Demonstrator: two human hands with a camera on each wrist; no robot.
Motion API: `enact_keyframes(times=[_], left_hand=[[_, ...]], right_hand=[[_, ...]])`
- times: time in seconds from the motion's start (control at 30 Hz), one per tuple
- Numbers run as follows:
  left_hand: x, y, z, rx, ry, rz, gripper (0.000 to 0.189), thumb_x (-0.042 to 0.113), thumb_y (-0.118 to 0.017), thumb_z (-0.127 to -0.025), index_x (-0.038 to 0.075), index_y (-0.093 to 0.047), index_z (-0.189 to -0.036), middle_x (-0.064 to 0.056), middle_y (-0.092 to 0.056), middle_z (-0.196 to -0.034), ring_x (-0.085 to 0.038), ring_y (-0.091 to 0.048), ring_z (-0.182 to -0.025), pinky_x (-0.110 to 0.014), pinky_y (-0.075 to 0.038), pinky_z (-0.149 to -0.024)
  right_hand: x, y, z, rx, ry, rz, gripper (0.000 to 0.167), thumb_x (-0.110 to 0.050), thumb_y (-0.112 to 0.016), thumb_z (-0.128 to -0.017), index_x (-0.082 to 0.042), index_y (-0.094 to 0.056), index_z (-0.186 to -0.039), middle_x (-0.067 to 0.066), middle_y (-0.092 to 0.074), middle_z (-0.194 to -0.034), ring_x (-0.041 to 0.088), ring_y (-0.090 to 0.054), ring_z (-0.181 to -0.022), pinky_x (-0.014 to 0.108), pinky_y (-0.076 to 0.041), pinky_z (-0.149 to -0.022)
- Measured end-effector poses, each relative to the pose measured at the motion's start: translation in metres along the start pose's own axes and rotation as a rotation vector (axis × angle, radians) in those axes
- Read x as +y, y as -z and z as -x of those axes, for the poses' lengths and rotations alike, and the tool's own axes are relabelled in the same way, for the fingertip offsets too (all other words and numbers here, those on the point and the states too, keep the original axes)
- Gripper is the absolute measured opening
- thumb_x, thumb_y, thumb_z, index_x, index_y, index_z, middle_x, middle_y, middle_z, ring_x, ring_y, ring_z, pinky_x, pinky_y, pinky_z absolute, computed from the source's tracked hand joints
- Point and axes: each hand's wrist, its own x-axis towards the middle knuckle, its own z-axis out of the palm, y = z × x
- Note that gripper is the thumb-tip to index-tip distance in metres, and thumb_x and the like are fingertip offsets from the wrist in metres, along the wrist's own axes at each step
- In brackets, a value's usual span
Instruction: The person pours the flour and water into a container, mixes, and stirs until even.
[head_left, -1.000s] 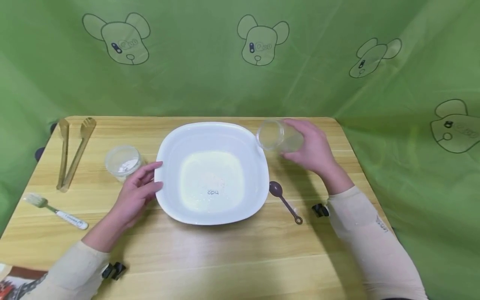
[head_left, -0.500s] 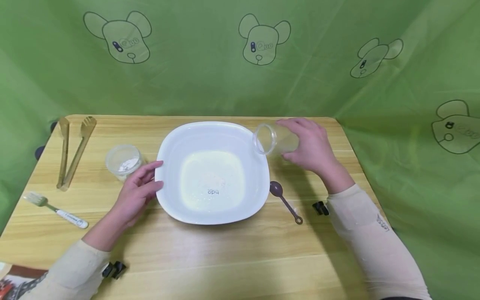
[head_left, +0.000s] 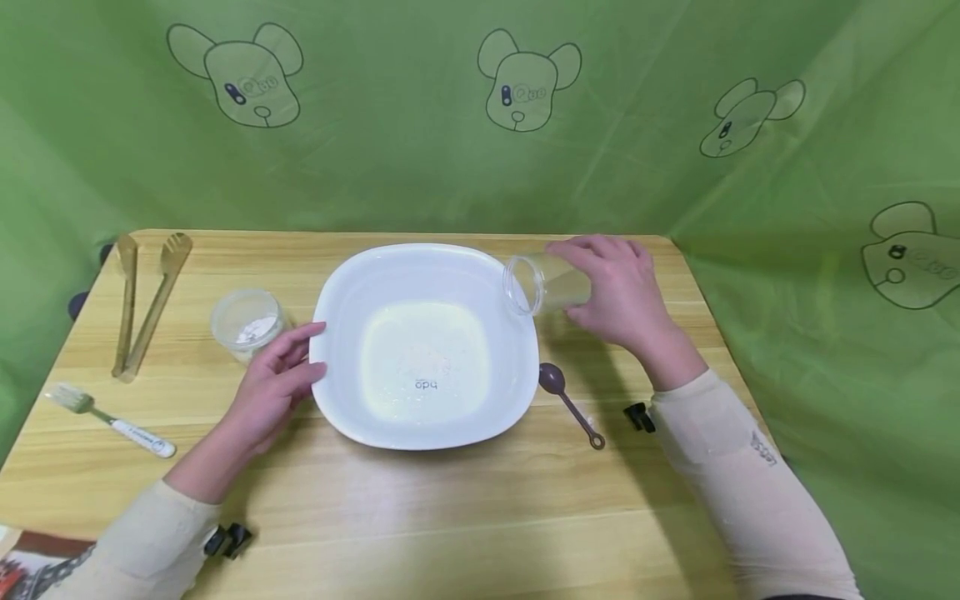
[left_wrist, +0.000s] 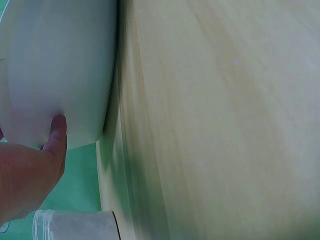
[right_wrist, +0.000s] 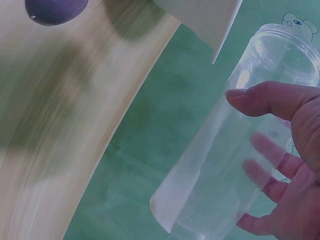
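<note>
Basin (head_left: pixel 426 342), a white one, sat on the wooden table (head_left: pixel 420 517) in the head view, with my left hand (head_left: pixel 273 379) pinching its left rim. My right hand (head_left: pixel 622 296) had a grip on a clear jar (head_left: pixel 558 281) tipped on its side, mouth facing left over the basin's right rim; couldn't tell if they touched. Dark spoon (head_left: pixel 552 380) lay just beside the basin, and off to my left were a clear tub (head_left: pixel 247 321) with something white in it, a white-handled fork (head_left: pixel 120 427) and wooden tongs (head_left: pixel 152 321). Green cloth (head_left: pixel 405 158) hung behind. Left wrist view: one fingertip pressed the basin's outer wall, tub standing near that hand. Right wrist view: thumb on one side of the slanted jar, fingers round the other, showing through it. Basin's edge was near the jar, spoon's bowl up top.
</note>
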Motion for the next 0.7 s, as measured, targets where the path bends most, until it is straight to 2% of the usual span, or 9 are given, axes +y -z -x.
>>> enact_keyframes(times=[0.7], left_hand=[[-0.0018,0.0,0.0005,0.007,-0.011,0.014,0.051,-0.005,-0.06,-0.095,0.002,-0.047,-0.144,-0.013,-0.058,-0.133,-0.021,-0.064,-0.106,-0.031,-0.057,-0.085]], right_hand=[[-0.006,0.0028,0.0001,0.023,0.04,0.082,0.082,0.0,-0.082,-0.059,-0.023,-0.063,-0.135,0.011,-0.058,-0.133,0.043,-0.046,-0.124,0.069,-0.018,-0.108]])
